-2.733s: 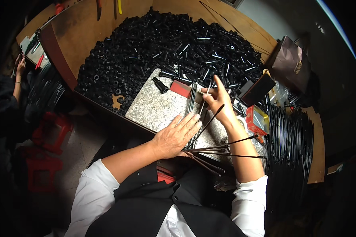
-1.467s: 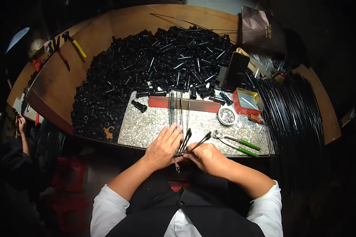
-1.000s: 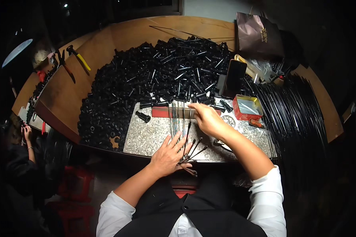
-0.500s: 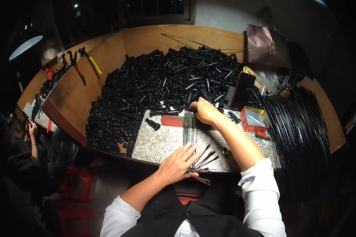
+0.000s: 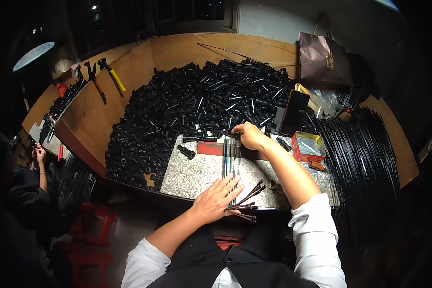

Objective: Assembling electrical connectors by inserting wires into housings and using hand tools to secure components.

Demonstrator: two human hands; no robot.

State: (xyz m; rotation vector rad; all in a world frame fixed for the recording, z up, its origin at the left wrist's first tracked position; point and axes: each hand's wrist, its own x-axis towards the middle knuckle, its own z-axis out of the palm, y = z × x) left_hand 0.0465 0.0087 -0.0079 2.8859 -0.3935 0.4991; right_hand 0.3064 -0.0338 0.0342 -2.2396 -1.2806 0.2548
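My left hand (image 5: 218,198) lies over a row of thin metal rods (image 5: 226,156) at the board's near edge, its fingers stretched along them and its thumb beneath. Dark-tipped rods (image 5: 252,193) fan out to the right from under this hand. At the rods' far ends my right hand (image 5: 250,136) is closed in a pinch; its fingertips partly hide what they grip. The rods cross a dark red bar (image 5: 209,148) on the speckled board (image 5: 182,177). Left of them lies a black tubular part (image 5: 186,152).
A large heap of black parts (image 5: 177,103) fills the wooden-walled bench. To the right are a phone (image 5: 294,113), a red-yellow tin (image 5: 308,146) and a bundle of long black rods (image 5: 360,149). Pliers (image 5: 111,74) hang on the left partition, beyond which another person's hands (image 5: 40,153) work.
The dark-tipped rods beneath my left hand have drawn closer together. My right hand stays at the rods' far ends, and the whole view has shifted slightly.
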